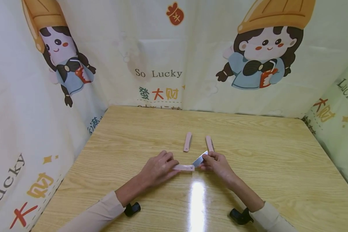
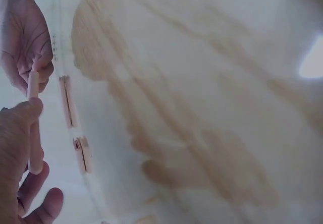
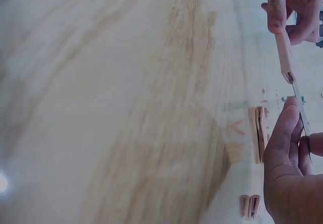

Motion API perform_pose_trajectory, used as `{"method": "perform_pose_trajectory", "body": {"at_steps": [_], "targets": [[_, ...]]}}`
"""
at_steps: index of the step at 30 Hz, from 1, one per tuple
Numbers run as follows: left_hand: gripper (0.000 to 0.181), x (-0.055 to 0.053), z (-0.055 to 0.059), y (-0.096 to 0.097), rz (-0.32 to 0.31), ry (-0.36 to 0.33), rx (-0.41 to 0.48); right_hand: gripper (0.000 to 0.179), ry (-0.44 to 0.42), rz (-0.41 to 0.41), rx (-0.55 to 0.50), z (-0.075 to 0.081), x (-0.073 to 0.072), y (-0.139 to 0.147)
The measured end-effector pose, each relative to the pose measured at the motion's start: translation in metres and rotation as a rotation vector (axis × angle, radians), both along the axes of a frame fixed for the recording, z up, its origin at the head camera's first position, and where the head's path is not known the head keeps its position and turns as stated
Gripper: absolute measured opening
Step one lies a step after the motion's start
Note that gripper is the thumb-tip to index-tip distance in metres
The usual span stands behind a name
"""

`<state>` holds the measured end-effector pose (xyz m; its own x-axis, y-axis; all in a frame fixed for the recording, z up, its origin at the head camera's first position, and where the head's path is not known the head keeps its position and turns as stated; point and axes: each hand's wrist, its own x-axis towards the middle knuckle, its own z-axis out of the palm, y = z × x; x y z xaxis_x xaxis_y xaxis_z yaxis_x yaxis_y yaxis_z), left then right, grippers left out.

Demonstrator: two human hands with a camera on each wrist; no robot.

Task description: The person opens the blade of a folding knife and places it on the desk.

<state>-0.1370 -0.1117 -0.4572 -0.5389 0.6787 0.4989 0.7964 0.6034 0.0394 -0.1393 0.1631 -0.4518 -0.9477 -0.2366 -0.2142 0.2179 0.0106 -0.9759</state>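
A folding knife with a pale pink handle (image 1: 184, 168) is partly unfolded between both hands, over the wooden table (image 1: 127, 129). My left hand (image 1: 159, 167) grips the handle, its thumb along one side in the left wrist view. With thumb and fingers, my right hand (image 1: 218, 166) pinches the silver blade (image 1: 199, 159), which angles up and right from the pivot. In the right wrist view the blade (image 3: 299, 100) runs from the handle slot into those fingers. Two more pink folding knives, folded, lie just beyond: one on the left (image 1: 187, 141), another on the right (image 1: 209, 143) near my right fingertips.
A printed cloth curtain (image 1: 203, 64) hangs behind and along the sides of the table. Black wrist-worn devices, one at the left sleeve (image 1: 132, 209) and one at the right sleeve (image 1: 239, 216), hang close over the tabletop. A bright light reflection crosses the front middle.
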Motion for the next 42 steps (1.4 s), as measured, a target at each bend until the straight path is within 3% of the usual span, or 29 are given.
{"method": "perform_pose_trajectory", "body": {"at_steps": [13, 25, 29, 35, 42], "targets": [[0.02, 0.003, -0.001, -0.002, 0.074, -0.015, 0.049, 0.024, -0.034, -0.004, -0.075, -0.003, -0.001, 0.002], [0.022, 0.005, 0.0, 0.003, 0.119, -0.005, 0.073, 0.022, -0.082, -0.058, -0.094, 0.0, 0.0, -0.003], [0.023, 0.004, 0.0, 0.003, 0.089, 0.025, -0.011, 0.022, -0.084, -0.088, -0.09, 0.0, 0.001, -0.006], [0.032, 0.0, 0.007, -0.001, 0.034, 0.18, -0.196, 0.02, -0.098, -0.121, -0.104, 0.003, 0.003, -0.012], [0.023, -0.005, 0.014, 0.004, 0.087, 0.246, -0.26, 0.026, -0.053, -0.149, -0.137, 0.005, 0.002, -0.015]]}}
